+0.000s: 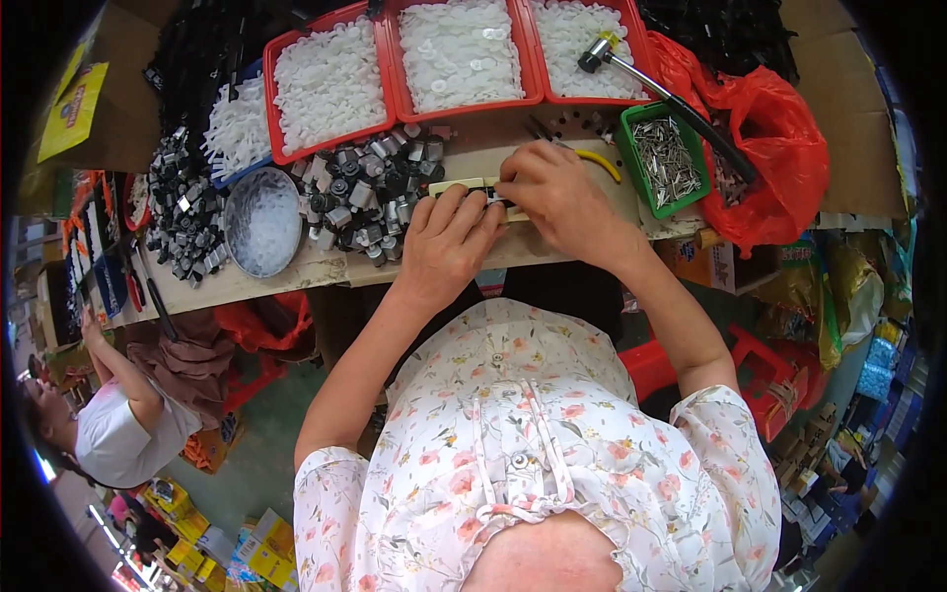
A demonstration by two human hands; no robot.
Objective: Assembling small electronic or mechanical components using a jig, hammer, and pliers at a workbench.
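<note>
**While the left hand [446, 242] and right hand [562, 202] sit side by side, a pale block [447, 185] lies under their fingers**

Biggest of all we see the table [321, 268], flat and tan. At its far side we find red trays [390, 64], boxy and smooth, full of white plastic bits [459, 59]. Left of the block we see a bumpy pile of silver and black parts [365, 192]. The left hand curls its fingers over the block's near side; the right bunches its fingertips at the block's right part. Both seem to touch it, so we call neither nearer. We cannot tell how tightly they hold. Then we see a round, shiny bowl [231, 237] and a green box [681, 207] of thin metal pins [666, 158]. The block is long and smooth, and its long way runs left to right. Smallest, we spot a dark bit [493, 194] by the right fingertips, mostly hidden.
</note>
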